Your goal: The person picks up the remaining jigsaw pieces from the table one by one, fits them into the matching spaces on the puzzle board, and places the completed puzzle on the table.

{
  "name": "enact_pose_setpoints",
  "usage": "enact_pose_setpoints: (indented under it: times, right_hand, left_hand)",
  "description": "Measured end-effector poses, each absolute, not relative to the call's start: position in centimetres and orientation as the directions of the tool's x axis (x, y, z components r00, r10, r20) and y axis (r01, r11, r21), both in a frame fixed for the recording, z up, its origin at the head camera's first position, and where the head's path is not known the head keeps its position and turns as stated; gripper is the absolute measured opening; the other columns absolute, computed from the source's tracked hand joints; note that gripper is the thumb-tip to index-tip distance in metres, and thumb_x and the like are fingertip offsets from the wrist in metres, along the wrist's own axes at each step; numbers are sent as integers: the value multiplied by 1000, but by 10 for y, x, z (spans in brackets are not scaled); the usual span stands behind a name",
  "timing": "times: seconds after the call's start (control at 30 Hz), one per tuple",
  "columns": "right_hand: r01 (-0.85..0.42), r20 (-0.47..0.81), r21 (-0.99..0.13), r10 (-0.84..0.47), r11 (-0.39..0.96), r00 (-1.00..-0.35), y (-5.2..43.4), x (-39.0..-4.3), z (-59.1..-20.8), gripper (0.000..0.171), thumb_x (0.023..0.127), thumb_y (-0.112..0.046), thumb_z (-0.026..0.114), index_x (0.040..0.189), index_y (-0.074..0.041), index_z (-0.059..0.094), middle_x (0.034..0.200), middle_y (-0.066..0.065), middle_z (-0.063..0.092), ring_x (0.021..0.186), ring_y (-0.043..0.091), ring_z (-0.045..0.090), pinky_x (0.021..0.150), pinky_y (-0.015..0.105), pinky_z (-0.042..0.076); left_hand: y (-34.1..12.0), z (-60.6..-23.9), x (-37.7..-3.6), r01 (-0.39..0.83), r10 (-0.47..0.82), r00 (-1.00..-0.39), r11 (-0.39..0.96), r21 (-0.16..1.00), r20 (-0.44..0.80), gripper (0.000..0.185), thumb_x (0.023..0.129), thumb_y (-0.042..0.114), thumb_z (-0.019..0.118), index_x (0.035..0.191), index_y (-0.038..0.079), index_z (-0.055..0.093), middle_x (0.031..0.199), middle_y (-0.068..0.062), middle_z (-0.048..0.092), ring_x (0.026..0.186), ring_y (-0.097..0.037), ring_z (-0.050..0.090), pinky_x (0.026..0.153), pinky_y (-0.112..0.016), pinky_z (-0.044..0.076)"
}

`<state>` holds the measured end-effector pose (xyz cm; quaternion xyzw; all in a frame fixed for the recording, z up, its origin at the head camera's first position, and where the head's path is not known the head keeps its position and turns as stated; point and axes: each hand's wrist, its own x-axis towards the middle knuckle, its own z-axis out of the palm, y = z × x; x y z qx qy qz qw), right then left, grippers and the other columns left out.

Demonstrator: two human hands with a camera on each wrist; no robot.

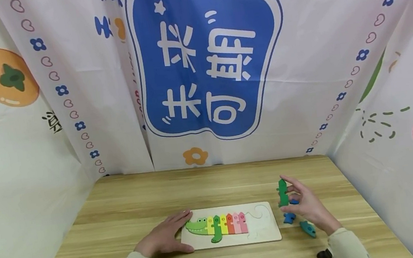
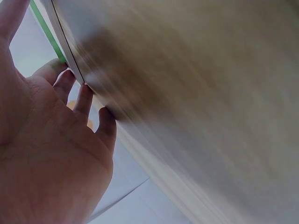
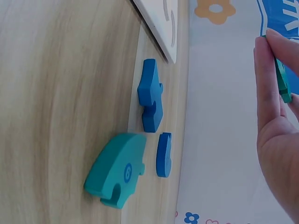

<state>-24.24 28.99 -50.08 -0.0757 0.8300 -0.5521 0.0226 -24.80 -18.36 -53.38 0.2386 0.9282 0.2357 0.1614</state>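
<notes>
A pale wooden puzzle board (image 1: 264, 231) lies on the table, bearing a crocodile of coloured pieces: a light green head (image 1: 198, 228), then green, yellow, red and pink strips. My left hand (image 1: 168, 236) rests at the board's left end, fingers spread and fairly straight, fingertips against its edge in the left wrist view. To the right of the board, my right hand (image 1: 308, 207) pinches a green puzzle piece (image 1: 283, 193) upright above the table. Beneath and beside that hand lie a blue piece (image 3: 149, 95), a smaller blue piece (image 3: 164, 155) and a teal piece (image 3: 119, 170) with a number.
A small black object (image 1: 325, 257) sits by the right sleeve near the front of the wooden table (image 1: 214, 185). Printed white cloth (image 1: 217, 149) hangs behind the table's back edge and along both sides.
</notes>
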Motion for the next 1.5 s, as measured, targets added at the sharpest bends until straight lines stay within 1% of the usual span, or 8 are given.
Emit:
enact_pose_setpoints:
  times: [0.1, 0.2, 0.37, 0.5, 0.87, 1.03, 1.2, 1.5]
  right_hand:
    - [-95, 43, -905, -132, 414, -990, 287, -243, -501, 100, 79, -4, 88, 161, -24, 36, 127, 20, 62, 99, 22, 68, 81, 28, 61]
    - [-102, 48, -901, -137, 421, -989, 283, -244, -502, 99, 78, -5, 90, 161, -23, 38, 126, 18, 63, 95, 18, 68, 80, 27, 60]
    - [-157, 83, -905, -199, 394, -976, 272, -245, -505, 97, 77, -2, 90, 159, -18, 41, 122, 22, 65, 88, 16, 70, 71, 28, 62]
    - [-190, 98, -893, -235, 407, -967, 260, -247, -508, 96, 74, -1, 91, 156, -14, 44, 116, 19, 66, 86, 17, 68, 67, 27, 60]
    - [-145, -39, -863, -349, 484, -936, 217, -247, -523, 95, 71, -3, 94, 152, -10, 47, 112, 12, 57, 85, 20, 63, 70, 27, 59]
    - [-134, -100, -837, -388, 531, -916, 206, -245, -530, 93, 72, -9, 95, 151, -11, 47, 112, 10, 57, 84, 20, 60, 70, 28, 55]
    - [-138, -138, -790, -393, 597, -909, 200, -244, -536, 89, 72, -14, 96, 148, -14, 50, 115, 8, 58, 83, 18, 60, 70, 30, 53]
    - [-114, -162, -781, -377, 614, -912, 195, -246, -537, 88, 69, -15, 98, 145, -14, 55, 114, 8, 61, 83, 18, 60, 71, 32, 54]
  left_hand:
    - [-183, -535, -248, 372, 521, -834, 775, 511, -184, 107, 79, 62, 82, 164, 18, 33, 171, -5, 29, 156, -40, 26, 119, -68, 30]
    - [-184, -536, -249, 372, 520, -835, 776, 509, -182, 107, 79, 62, 82, 163, 18, 34, 171, -5, 29, 156, -40, 26, 119, -68, 30]
    - [-184, -536, -248, 373, 518, -836, 779, 503, -181, 106, 79, 62, 82, 163, 18, 34, 171, -5, 30, 155, -41, 28, 118, -69, 30]
    - [-184, -535, -248, 373, 518, -836, 778, 506, -181, 106, 79, 62, 82, 163, 18, 34, 171, -5, 29, 155, -41, 28, 119, -69, 30]
    - [-184, -539, -252, 365, 510, -840, 784, 502, -185, 108, 79, 67, 80, 164, 21, 33, 172, -1, 27, 157, -39, 25, 120, -68, 28]
    - [-184, -537, -250, 373, 514, -837, 785, 494, -185, 107, 79, 64, 81, 164, 20, 33, 171, -3, 28, 156, -40, 27, 119, -68, 29]
    - [-184, -536, -248, 372, 512, -839, 786, 493, -183, 107, 79, 63, 82, 163, 19, 34, 171, -4, 29, 156, -40, 27, 119, -68, 30]
    - [-183, -535, -248, 373, 506, -843, 793, 482, -181, 108, 78, 66, 81, 163, 18, 34, 171, -6, 30, 155, -41, 27, 119, -68, 30]
